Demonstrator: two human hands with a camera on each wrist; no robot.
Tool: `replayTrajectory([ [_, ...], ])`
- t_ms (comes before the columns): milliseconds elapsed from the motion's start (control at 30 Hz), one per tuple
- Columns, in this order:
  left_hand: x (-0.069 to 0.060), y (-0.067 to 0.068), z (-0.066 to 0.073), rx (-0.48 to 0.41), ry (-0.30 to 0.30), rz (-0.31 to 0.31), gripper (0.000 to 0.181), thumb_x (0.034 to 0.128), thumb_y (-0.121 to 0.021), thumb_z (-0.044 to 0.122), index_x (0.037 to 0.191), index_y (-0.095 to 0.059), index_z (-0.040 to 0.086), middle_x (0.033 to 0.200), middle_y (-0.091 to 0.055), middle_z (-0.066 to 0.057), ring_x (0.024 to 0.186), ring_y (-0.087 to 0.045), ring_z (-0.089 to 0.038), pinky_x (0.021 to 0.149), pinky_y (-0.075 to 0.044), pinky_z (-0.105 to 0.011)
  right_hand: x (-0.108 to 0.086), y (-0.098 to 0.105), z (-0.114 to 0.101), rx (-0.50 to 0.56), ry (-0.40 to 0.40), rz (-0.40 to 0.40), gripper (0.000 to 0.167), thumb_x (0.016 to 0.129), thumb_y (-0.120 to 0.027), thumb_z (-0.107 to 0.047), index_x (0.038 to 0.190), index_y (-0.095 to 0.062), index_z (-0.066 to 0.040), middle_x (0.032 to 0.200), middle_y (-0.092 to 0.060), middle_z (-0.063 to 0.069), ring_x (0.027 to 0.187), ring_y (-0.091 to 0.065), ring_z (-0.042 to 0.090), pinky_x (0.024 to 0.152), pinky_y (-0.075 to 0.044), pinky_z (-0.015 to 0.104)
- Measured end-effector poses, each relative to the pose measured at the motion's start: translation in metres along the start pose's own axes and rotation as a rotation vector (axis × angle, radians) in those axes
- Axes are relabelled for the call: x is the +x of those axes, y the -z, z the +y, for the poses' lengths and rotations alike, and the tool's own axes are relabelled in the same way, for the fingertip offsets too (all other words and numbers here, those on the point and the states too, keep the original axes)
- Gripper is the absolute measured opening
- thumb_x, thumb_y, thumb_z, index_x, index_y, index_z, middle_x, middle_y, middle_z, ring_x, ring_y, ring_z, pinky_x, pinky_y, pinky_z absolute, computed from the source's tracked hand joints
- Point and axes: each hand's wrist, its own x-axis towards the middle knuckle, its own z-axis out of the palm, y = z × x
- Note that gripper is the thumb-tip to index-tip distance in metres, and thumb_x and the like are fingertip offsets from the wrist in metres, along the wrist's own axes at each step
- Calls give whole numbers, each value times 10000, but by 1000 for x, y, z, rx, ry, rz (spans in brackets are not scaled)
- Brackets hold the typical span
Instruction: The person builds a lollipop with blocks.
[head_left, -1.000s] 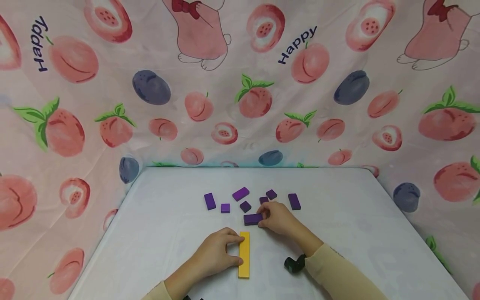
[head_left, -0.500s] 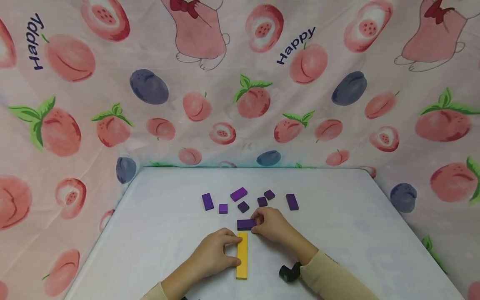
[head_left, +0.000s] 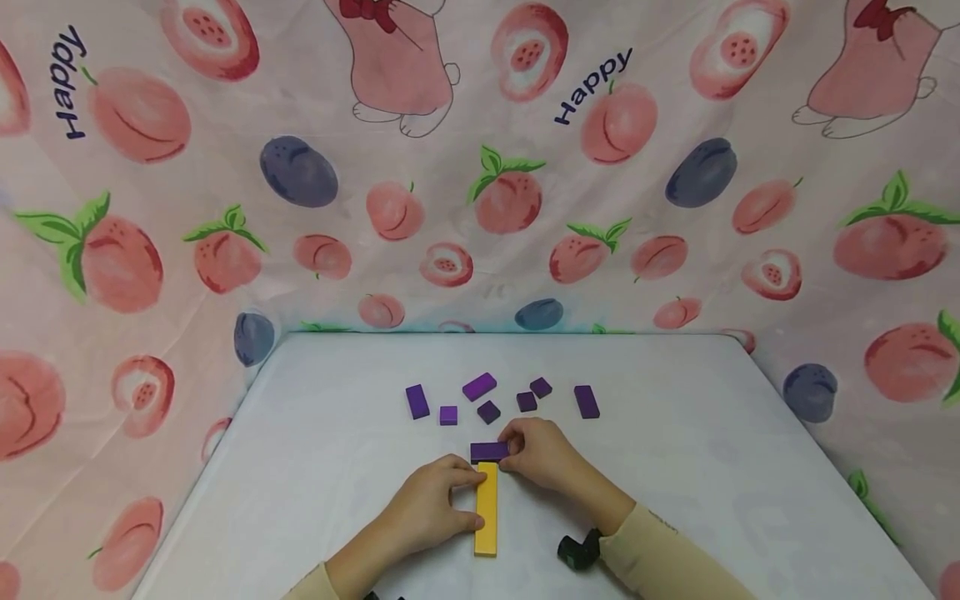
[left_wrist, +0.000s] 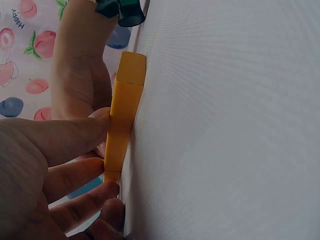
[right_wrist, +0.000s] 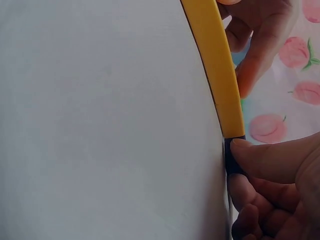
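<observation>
A long yellow bar lies lengthwise on the table, pointing away from me. My left hand is at its left side, thumb and fingertips touching it at separate spots along its length. In the right wrist view, a faint line crosses the yellow bar. A short purple block lies crosswise at the bar's far end, forming a T. My right hand pinches this block's right end between thumb and fingers. The right wrist view shows the block against the bar's end, looking almost black and partly covered by the thumb.
Behind the hands lie several loose purple pieces: oblong blocks at left, middle and right, plus small cubes such as one cube. A black wrist device sits by the right sleeve. A fruit-print cloth hangs behind the table.
My right hand has slid the purple block leftward and nearer, from beyond the bar to against its far end. My left hand stays at the yellow bar.
</observation>
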Motion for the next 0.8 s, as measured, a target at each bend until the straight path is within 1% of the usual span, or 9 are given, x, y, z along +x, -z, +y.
replayTrajectory([
  [133, 0, 0, 0, 4, -2, 2, 572, 797, -954, 392, 1320, -785, 235, 1222, -704, 136, 1139, -670, -142, 1026, -571, -460, -1, 2, 1, 16, 4, -12, 256, 854, -917, -185, 1061, -769, -157, 801, -620, -35, 772, -564, 147, 704, -481, 267],
  [300, -1, 0, 0, 17, -30, 17, 580, 792, -955, 393, 1322, -783, 233, 1244, -710, 127, 1161, -680, -158, 1033, -565, -456, -1, 5, 3, 33, 15, -16, 131, 936, -824, -167, 1061, -785, -168, 840, -640, -37, 814, -573, 151, 740, -498, 278],
  [400, -1, 0, 1, 16, -27, 13, 579, 791, -955, 393, 1320, -784, 232, 1239, -710, 124, 1160, -680, -160, 1036, -565, -459, -2, 5, 2, 41, 3, -20, 92, 969, -779, -155, 1058, -791, -177, 863, -649, -38, 836, -578, 155, 765, -510, 284],
  [633, 0, 0, 2, 5, 6, -9, 566, 805, -949, 393, 1322, -784, 234, 1234, -706, 127, 1158, -669, -148, 1046, -567, -474, -2, 5, 0, 42, -4, -10, 79, 971, -775, -137, 1041, -793, -169, 871, -651, -26, 841, -572, 156, 777, -505, 305],
  [800, 1, 0, 1, 8, 4, -7, 567, 805, -947, 397, 1323, -782, 235, 1246, -709, 119, 1175, -674, -163, 1053, -564, -483, -2, 3, 2, 44, -2, -5, 74, 968, -779, -149, 1035, -791, -177, 869, -643, -26, 848, -565, 157, 780, -493, 309],
])
